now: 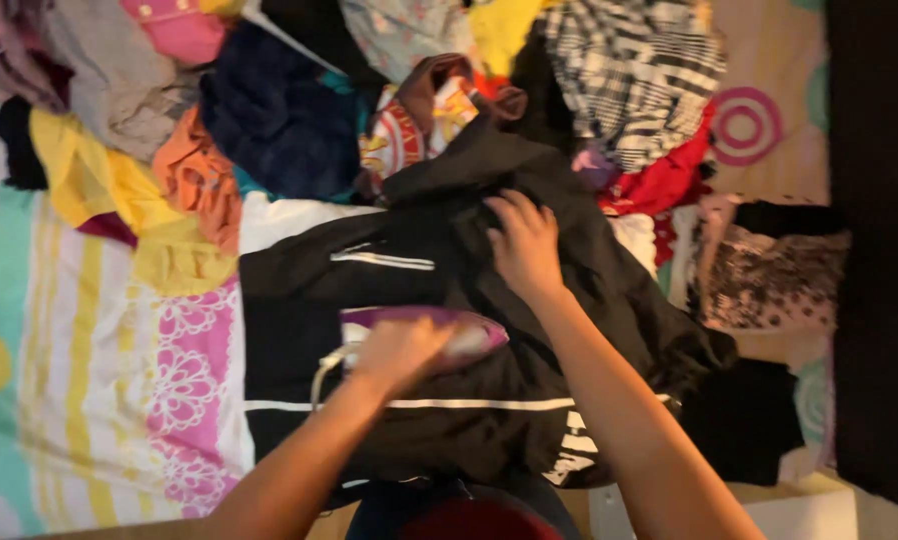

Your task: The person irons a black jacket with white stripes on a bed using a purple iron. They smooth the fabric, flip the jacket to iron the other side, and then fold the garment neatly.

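In the head view, a black garment (469, 330) with thin white stripes lies spread across a bed sheet (99, 340) patterned in pink, yellow, teal and white bands, and it fills the middle of the frame. The left hand (399, 350) is closed around the handle of a purple and white iron (424, 335), which rests on the garment's centre; the iron's long axis runs left to right, with what looks like its tip toward the right, though motion blur makes that uncertain, and a pale cord (324, 370) leaves its left end. The right hand (524, 245) lies flat with fingers spread on the dark fabric just above and right of the iron, pressing the cloth down and holding nothing. Open sheet shows to the left of the garment, giving free room on that side. Above, a pile of mixed clothes (299, 110) in navy, orange, yellow and pink crowds the garment's upper edge, and a black-and-white checked cloth (634, 70) and a red piece (669, 180) press in at upper right. A floral fabric (769, 275) sits at the right, beside a dark vertical edge (879, 250).
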